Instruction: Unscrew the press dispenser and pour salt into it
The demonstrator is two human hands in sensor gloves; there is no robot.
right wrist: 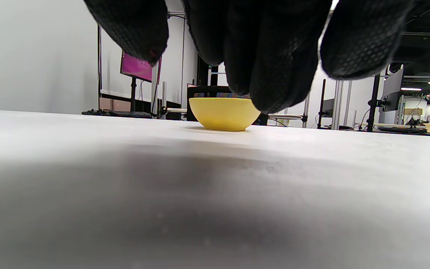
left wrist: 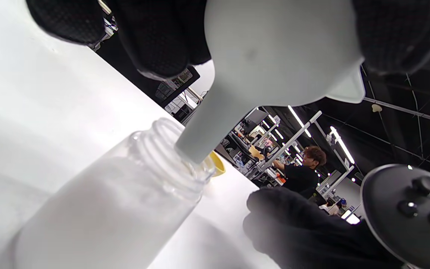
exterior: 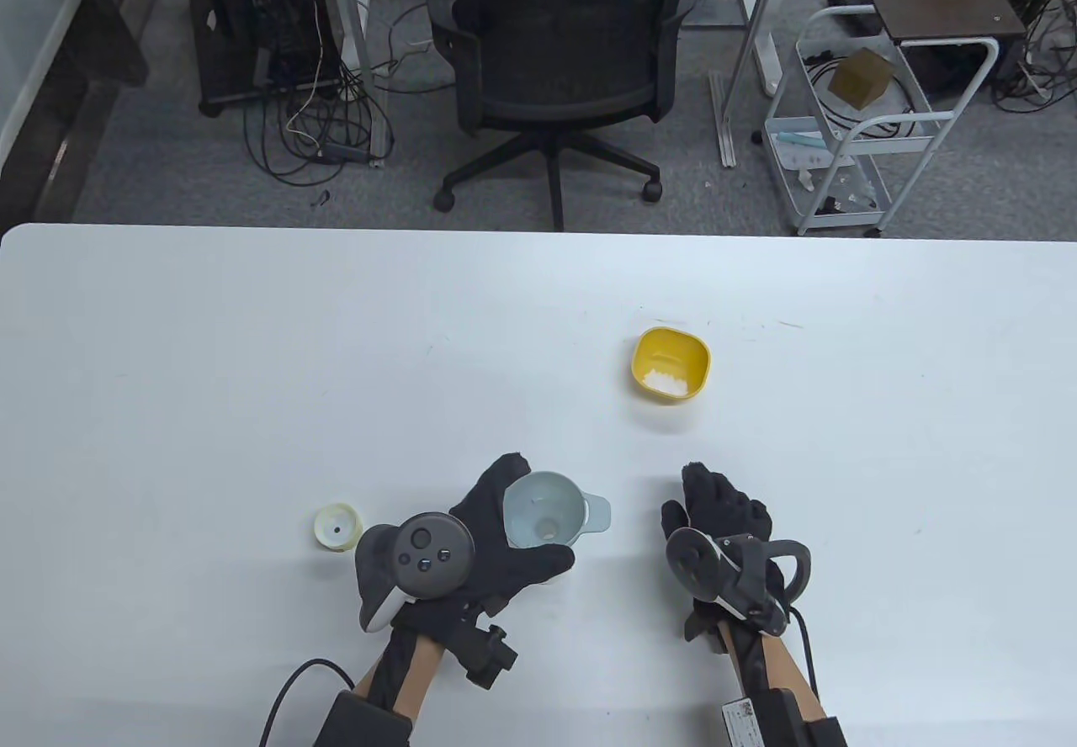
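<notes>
With my left hand [exterior: 496, 545] gripping the funnel [exterior: 547, 518] in the bottle [left wrist: 118, 194] and my right hand [exterior: 724, 520] loose and empty, a tilted funnel could spill salt.

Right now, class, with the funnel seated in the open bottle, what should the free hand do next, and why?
Probably the right hand should reach forward and pick up the yellow bowl. It holds nothing, the bowl holds salt, and the left hand already steadies the funnel in the bottle neck.
</notes>
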